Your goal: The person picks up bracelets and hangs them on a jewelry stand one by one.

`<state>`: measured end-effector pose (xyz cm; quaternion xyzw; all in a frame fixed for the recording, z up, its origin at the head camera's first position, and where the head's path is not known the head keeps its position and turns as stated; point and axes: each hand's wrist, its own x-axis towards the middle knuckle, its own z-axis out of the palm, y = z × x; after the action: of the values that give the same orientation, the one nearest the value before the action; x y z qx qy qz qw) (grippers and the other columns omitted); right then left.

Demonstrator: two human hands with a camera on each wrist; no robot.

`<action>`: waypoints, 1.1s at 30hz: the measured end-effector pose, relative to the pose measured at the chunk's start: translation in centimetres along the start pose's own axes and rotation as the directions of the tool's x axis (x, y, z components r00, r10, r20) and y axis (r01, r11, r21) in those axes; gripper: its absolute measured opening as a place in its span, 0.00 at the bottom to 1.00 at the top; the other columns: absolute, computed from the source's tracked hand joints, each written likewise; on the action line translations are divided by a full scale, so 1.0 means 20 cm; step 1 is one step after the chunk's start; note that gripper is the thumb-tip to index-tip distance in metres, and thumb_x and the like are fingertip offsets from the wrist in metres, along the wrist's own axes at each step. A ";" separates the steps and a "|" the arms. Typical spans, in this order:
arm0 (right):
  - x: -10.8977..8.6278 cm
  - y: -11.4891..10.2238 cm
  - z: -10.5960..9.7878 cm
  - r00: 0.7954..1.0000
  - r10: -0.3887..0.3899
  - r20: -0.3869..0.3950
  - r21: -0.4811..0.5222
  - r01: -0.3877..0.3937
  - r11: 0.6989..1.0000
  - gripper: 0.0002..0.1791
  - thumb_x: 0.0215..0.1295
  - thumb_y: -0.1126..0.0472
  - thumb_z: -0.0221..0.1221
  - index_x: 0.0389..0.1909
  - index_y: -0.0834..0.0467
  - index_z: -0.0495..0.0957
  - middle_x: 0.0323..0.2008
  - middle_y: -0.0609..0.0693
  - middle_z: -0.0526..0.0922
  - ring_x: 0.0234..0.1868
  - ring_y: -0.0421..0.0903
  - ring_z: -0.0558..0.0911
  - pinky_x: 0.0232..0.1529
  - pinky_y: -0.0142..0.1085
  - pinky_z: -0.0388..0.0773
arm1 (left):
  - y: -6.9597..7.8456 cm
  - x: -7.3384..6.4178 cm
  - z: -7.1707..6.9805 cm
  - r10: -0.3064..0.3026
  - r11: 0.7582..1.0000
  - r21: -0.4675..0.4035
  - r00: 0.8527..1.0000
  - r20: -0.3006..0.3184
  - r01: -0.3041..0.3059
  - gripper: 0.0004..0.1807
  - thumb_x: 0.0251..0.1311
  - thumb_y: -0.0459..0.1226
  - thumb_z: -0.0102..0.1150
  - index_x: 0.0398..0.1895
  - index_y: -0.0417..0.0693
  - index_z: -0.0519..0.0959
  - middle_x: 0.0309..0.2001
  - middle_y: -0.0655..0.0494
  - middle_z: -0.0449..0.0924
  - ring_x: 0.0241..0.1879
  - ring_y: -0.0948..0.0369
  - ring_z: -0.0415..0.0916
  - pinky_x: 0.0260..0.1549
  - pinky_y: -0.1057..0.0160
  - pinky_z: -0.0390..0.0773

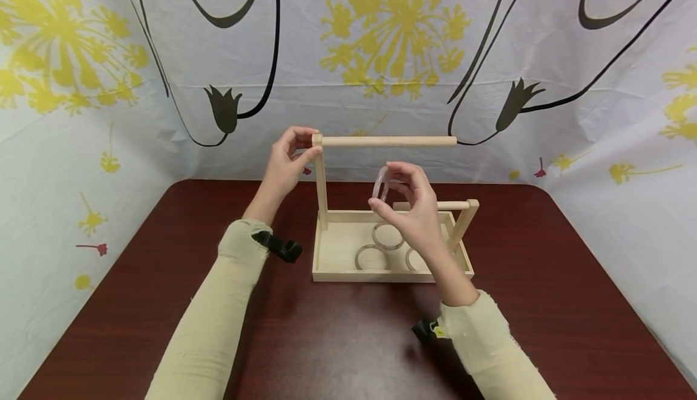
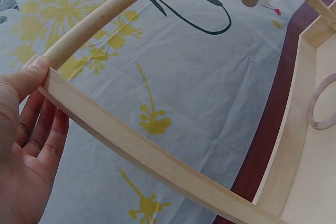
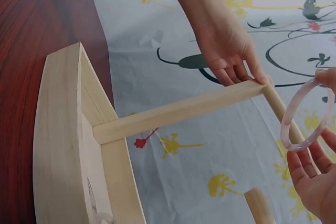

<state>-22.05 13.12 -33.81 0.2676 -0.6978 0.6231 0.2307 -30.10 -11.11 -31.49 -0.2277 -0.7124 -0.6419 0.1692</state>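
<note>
A wooden bangle stand has a tall post [image 1: 321, 188] at its left, carrying a long upper bar [image 1: 389, 141]. At the top of that post, my left hand [image 1: 285, 163] grips the corner, thumb in front and fingers behind. My right hand [image 1: 418, 209] holds a pale pinkish, translucent bangle [image 3: 286, 129] upright between thumb and fingertips. This bangle is below the upper bar's level in the head view, towards the bar's free right end. Three more bangles [image 1: 357, 259] lie flat in the stand's tray [image 1: 370, 277], one partly hidden by my right forearm.
A shorter post [image 1: 463, 227] on the tray's right side carries a lower bar [image 1: 452, 206] pointing left, partly behind my right hand. The stand rests on a dark red-brown table [image 1: 337, 339]. Behind hangs a white cloth [image 1: 305, 43] with yellow flowers and dark stems.
</note>
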 end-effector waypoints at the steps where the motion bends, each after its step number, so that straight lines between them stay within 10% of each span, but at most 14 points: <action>1: 0.00 0.00 0.00 1.000 -0.004 -0.004 0.002 0.004 1.000 0.34 0.49 0.79 0.69 0.61 0.71 0.70 0.53 0.45 0.74 0.51 0.51 0.78 0.57 0.33 0.79 | 0.00 0.00 0.00 0.001 1.000 -0.001 1.000 0.000 -0.001 0.18 0.65 0.27 0.60 0.57 0.30 0.73 0.44 0.61 0.76 0.43 0.66 0.75 0.33 0.73 0.78; 33: 0.01 0.00 -0.13 0.995 0.004 -0.097 0.020 -0.002 1.000 0.34 0.50 0.83 0.65 0.61 0.73 0.68 0.53 0.44 0.75 0.55 0.43 0.77 0.58 0.31 0.77 | 0.01 0.00 0.00 -0.007 1.000 0.003 1.000 -0.005 0.007 0.18 0.65 0.28 0.60 0.56 0.31 0.73 0.43 0.62 0.76 0.43 0.67 0.75 0.27 0.73 0.76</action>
<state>-22.29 15.70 -33.41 0.2382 -0.6800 0.6425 0.2607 -29.97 -11.09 -31.44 -0.2236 -0.7136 -0.6420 0.1690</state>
